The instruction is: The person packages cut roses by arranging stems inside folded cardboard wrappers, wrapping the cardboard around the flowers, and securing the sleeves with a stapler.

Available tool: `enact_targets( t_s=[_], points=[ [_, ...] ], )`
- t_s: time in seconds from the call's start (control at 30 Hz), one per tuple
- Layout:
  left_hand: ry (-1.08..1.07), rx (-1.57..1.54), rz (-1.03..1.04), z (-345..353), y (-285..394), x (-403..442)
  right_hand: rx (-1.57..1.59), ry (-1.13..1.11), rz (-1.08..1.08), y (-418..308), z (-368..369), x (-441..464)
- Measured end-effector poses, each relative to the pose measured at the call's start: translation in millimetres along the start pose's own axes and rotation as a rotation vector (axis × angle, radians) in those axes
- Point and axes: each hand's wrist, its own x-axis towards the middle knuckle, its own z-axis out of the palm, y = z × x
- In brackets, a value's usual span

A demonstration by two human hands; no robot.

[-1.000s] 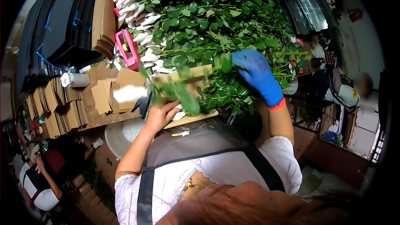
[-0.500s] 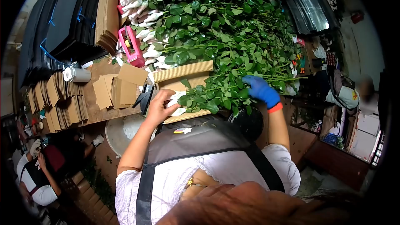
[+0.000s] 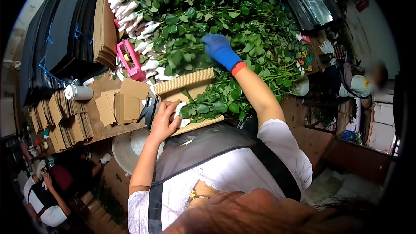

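My bare left hand (image 3: 165,120) has its thumb and fingers around a white-sleeved flower head (image 3: 180,110) at the left end of a leafy bunch. That bunch of rose-like stems (image 3: 212,105) lies in an open corrugated cardboard wrap (image 3: 184,82), whose ribbed edges stand up on its far and near sides. Beyond the wrap, my right hand (image 3: 220,51), in a blue glove with a red cuff, is over the large pile of leafy stems (image 3: 255,26). Its fingertips are blurred among the leaves. More white-sleeved heads (image 3: 125,6) line the pile's left side.
A pink tape dispenser (image 3: 131,60) and cardboard pieces (image 3: 122,103) lie left of the wrap, near a black tool (image 3: 148,112). A white canister (image 3: 78,92), cardboard stacks and black sheets (image 3: 71,26) stand further left. Other people are at lower left and far right.
My right hand has moved from the bunch in the wrap, up and left onto the big pile. My left hand stays at the sleeved heads. The view has shifted slightly.
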Motion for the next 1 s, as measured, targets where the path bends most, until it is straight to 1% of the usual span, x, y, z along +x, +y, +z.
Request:
enact_targets(
  t_s=[0.03, 0.07, 0.1, 0.17, 0.23, 0.27, 0.3, 0.37, 0.4, 0.43, 0.5, 0.53, 0.57, 0.63, 0.67, 0.7, 0.77, 0.8, 0.87, 0.97, 1.0],
  points=[
    [0.009, 0.016, 0.032, 2, -3, -1, 0.118, 0.140, -0.003, -1, -17, -5],
    [0.021, 0.030, 0.064, 3, -9, 0, 0.103, 0.354, -0.121, 4, -23, -10],
    [0.035, 0.047, 0.093, 5, -12, 0, 0.172, 0.345, -0.103, 12, -27, -17],
    [0.117, 0.068, 0.079, 7, -4, 4, 0.319, 0.337, -0.061, 29, -35, -31],
    [0.217, 0.098, 0.074, 17, -10, 10, 0.321, 0.470, -0.186, 20, -88, -53],
    [0.292, 0.112, 0.051, 22, -5, 13, 0.333, 0.482, -0.224, 17, -108, -65],
    [0.324, 0.099, 0.063, 24, -4, 14, 0.348, 0.499, -0.249, 15, -120, -79],
    [0.312, 0.067, 0.037, 26, -6, 16, 0.505, 0.429, -0.199, 13, -126, -109],
    [0.345, 0.056, 0.064, 29, -8, 17, 0.575, 0.397, -0.174, 14, -129, -122],
    [0.266, -0.074, -0.073, 29, -11, 12, 0.582, 0.303, -0.173, 15, -131, -134],
    [0.319, -0.010, 0.069, 36, -39, 11, 0.598, 0.115, -0.163, 17, -125, -158],
    [0.269, -0.151, -0.051, 33, -31, 9, 0.512, 0.103, -0.143, 19, -115, -168],
    [0.281, -0.296, -0.059, 35, -28, 9, 0.487, 0.112, -0.102, 20, -103, -176],
    [0.343, -0.228, -0.037, 35, -29, 10, 0.434, 0.125, -0.026, 22, -76, -192],
    [0.298, -0.301, -0.110, 35, -30, 9, 0.358, 0.099, 0.041, 19, -61, -199],
    [0.280, -0.221, -0.075, 31, -26, 10, 0.344, 0.142, 0.036, 18, -48, -201],
    [0.246, -0.062, 0.000, 21, -12, 15, 0.278, 0.155, -0.049, 14, -31, -205],
    [0.195, 0.014, -0.010, 20, -14, 15, 0.269, 0.060, -0.064, 15, -35, -205],
    [0.177, 0.028, -0.028, 19, -16, 15, 0.251, -0.128, -0.100, 24, -47, -201],
    [0.166, 0.004, -0.047, 18, -12, 17, 0.025, -0.207, 0.031, 28, -89, -161],
    [0.165, 0.007, -0.044, 18, -12, 17, 0.099, -0.048, 0.057, 30, -85, -142]
  ],
)
